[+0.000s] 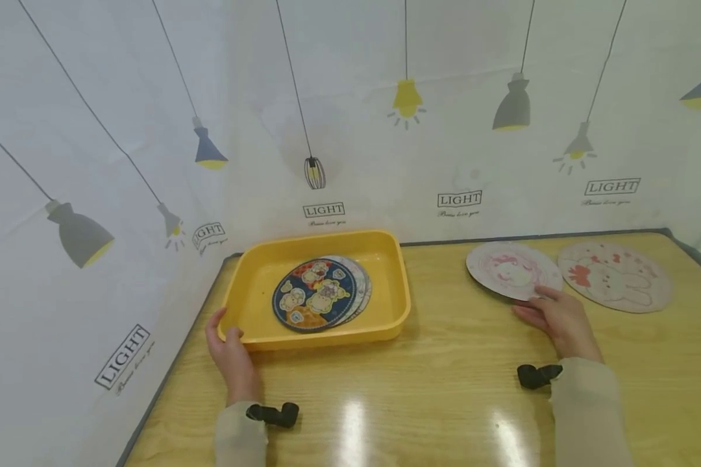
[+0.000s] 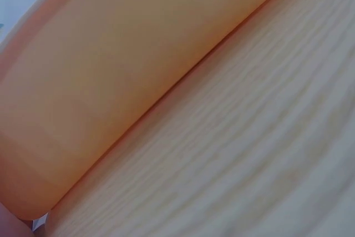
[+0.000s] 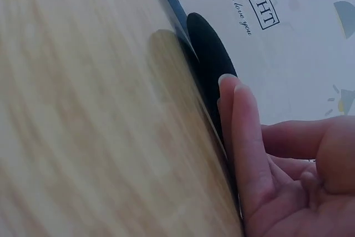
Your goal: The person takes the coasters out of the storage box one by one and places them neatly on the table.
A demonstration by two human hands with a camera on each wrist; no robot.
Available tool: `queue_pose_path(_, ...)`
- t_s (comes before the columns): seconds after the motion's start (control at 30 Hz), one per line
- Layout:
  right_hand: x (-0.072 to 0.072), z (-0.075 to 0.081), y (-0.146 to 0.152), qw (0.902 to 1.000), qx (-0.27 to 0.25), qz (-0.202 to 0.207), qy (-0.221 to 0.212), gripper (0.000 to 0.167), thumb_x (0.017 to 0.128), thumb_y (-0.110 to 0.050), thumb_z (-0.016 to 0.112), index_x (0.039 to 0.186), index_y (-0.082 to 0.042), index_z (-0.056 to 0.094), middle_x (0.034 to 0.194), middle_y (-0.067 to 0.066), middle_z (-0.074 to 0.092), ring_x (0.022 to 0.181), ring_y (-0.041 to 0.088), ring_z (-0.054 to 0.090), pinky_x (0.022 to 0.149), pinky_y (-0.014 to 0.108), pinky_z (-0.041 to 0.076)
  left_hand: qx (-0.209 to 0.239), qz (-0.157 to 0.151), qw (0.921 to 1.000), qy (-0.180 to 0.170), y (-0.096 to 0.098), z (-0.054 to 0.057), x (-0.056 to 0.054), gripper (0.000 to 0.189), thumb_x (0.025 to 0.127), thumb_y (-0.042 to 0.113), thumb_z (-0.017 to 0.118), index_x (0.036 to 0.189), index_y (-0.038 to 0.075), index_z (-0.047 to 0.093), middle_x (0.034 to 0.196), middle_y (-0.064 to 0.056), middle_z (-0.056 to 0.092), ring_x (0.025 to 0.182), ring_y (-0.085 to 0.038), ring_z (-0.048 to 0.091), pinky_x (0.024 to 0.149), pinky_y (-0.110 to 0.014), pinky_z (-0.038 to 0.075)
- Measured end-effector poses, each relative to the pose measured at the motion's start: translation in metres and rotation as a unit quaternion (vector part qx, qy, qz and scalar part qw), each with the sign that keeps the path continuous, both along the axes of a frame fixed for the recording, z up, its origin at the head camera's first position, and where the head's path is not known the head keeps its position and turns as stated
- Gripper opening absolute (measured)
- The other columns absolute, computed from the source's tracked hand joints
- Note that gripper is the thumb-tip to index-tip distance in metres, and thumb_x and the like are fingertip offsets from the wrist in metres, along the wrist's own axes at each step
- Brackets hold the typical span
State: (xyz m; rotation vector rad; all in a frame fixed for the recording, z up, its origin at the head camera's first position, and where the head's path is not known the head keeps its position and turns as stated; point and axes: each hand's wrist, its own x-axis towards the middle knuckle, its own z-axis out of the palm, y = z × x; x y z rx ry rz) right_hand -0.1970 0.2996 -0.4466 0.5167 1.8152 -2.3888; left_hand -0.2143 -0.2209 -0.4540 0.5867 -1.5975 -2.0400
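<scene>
The right hand [image 1: 563,321] pinches the near right edge of a pink-and-white disc [image 1: 508,269], thumb on the printed face and fingers beneath; the right wrist view shows two of those fingers lying together against its dark underside, the rest partly hidden. The disc is right of the tray, its near edge tilted up a little from the wooden table [image 1: 420,376]; whether its far edge touches the wood is hard to tell. The thumb covers a bit of its border, and its pink print is too faint to read. The left hand [image 1: 230,360] grips the near left corner of a yellow tray [image 1: 339,340], thumb at the rim and fingers round the outside, their lower parts hidden; the left wrist view catches only a sliver of skin at its bottom left corner beside the tray wall. Inside the tray, a dark blue disc [image 1: 315,295] covers most of a pale disc [image 1: 363,285], so how many lie beneath cannot be told. Beyond the right hand, a rabbit-print disc [image 1: 619,275] lies flat on the table. Both sleeves are cut off by the bottom edge of the head view, and behind stands a lamp-patterned backdrop [image 1: 362,143].
</scene>
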Motion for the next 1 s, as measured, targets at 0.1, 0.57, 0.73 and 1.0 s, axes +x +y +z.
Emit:
queue_pose_path(0.1, -0.001, -0.001, 0.002, 0.9999, 0.013, -0.007, -0.004, 0.060, 0.092, -0.005, 0.039, 0.140, 0.002, 0.005, 0.131, 0.029, 0.027, 0.088, 0.019, 0.062, 0.083, 0.030, 0.044, -0.009, 0.003, 1.0000, -0.002, 0.000, -0.001, 0.001, 0.048, 0.079, -0.001, 0.037, 0.122, 0.019, 0.045, 0.132, 0.000, 0.033, 0.113, -0.023, 0.041, 0.090, -0.035, 0.037)
queue_pose_path(0.57, -0.001, -0.001, 0.007, 0.9912, 0.125, 0.040, -0.022, 0.059, 0.094, -0.015, 0.038, 0.140, 0.003, 0.007, 0.083, 0.005, 0.064, 0.078, 0.018, 0.065, 0.073, 0.031, 0.049, -0.030, 0.010, 0.9994, -0.012, -0.001, 0.001, 0.000, 0.050, 0.078, -0.002, 0.037, 0.122, 0.019, 0.045, 0.132, 0.002, 0.033, 0.112, -0.020, 0.039, 0.089, -0.032, 0.035)
queue_pose_path(0.73, -0.002, 0.000, 0.008, 0.9836, 0.172, 0.053, -0.016, 0.062, 0.094, -0.024, 0.040, 0.139, 0.006, 0.010, 0.075, -0.001, 0.063, 0.070, 0.016, 0.064, 0.067, 0.030, 0.051, -0.045, 0.013, 0.9988, -0.013, -0.003, -0.002, -0.002, 0.049, 0.077, -0.001, 0.039, 0.121, 0.021, 0.047, 0.131, 0.006, 0.036, 0.111, -0.018, 0.041, 0.087, -0.031, 0.037)
queue_pose_path(1.0, -0.009, 0.009, 0.008, 0.9841, 0.164, 0.056, 0.039, 0.068, 0.091, -0.030, 0.048, 0.139, 0.004, 0.016, 0.078, -0.010, 0.064, 0.072, 0.012, 0.065, 0.064, 0.027, 0.051, -0.044, 0.017, 0.9989, -0.002, -0.004, -0.004, -0.005, 0.049, 0.076, 0.000, 0.040, 0.120, 0.022, 0.047, 0.129, 0.005, 0.037, 0.109, -0.020, 0.045, 0.087, -0.033, 0.039)
